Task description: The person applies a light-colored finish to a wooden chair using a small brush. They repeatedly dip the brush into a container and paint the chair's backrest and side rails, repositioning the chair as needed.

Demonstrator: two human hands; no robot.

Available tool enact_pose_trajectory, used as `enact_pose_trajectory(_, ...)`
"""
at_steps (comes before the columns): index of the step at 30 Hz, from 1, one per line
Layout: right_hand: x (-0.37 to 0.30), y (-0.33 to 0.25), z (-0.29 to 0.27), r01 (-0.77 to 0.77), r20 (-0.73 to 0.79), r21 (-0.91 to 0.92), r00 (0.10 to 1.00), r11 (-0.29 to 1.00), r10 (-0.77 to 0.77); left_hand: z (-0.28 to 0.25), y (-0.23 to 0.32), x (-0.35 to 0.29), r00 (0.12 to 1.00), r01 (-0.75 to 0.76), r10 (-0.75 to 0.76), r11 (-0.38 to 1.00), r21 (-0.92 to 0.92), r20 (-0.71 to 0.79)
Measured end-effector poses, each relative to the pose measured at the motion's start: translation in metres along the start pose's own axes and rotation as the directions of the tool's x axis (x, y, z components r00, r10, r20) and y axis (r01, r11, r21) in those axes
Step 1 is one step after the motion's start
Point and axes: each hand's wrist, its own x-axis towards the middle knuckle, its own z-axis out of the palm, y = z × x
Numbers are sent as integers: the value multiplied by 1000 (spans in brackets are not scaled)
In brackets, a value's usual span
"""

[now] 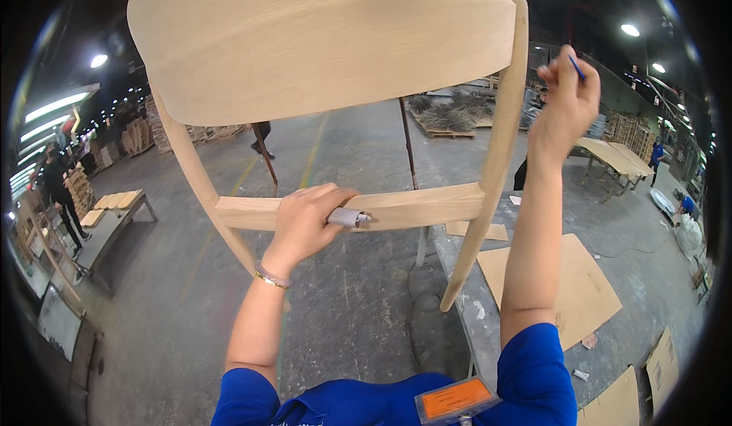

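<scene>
A pale wooden chair frame (328, 37) with a broad curved backrest stands tilted before me. My left hand (309, 216) is closed over its lower cross rail (427, 206). Pinned under that thumb is a rolled piece of grey sandpaper (348, 217), its end sticking out to the right. My right hand (564, 110) is raised beside the right-hand post (503, 113), apart from the wood. Its fingers pinch a thin blue pen-like stick (577, 68); the rest of the stick is hidden in the hand.
A grey worktable (476, 304) with cardboard sheets (587, 296) on it stands at right. Farther right is another table (616, 156). A bench (114, 228) bearing wooden pieces stands at left, a person (59, 186) beside it. Loose cardboard (618, 403) lies at lower right.
</scene>
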Motion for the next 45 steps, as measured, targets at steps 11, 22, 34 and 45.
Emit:
enact_pose_trajectory(11, -118, -73, -140, -246, 11, -230, 967, 942, 255, -29, -3, -20, 999, 17, -17, 1000, 0, -47)
enact_pose_trajectory(22, -204, -106, -286, -691, -291, -563, 680, 454, 673, -61, -33, -40, 988, 152, -151, 986, 63, -10)
enact_pose_trajectory(34, -280, -123, -352, -776, -357, -537, 566, 332, 743, -40, 5, -82, 891, 104, -34, 986, 132, -454)
enact_pose_trajectory(45, -296, -261, -402, -855, -343, -441, 440, 271, 830, 247, 147, -354, 672, 680, -369, 651, -338, 642)
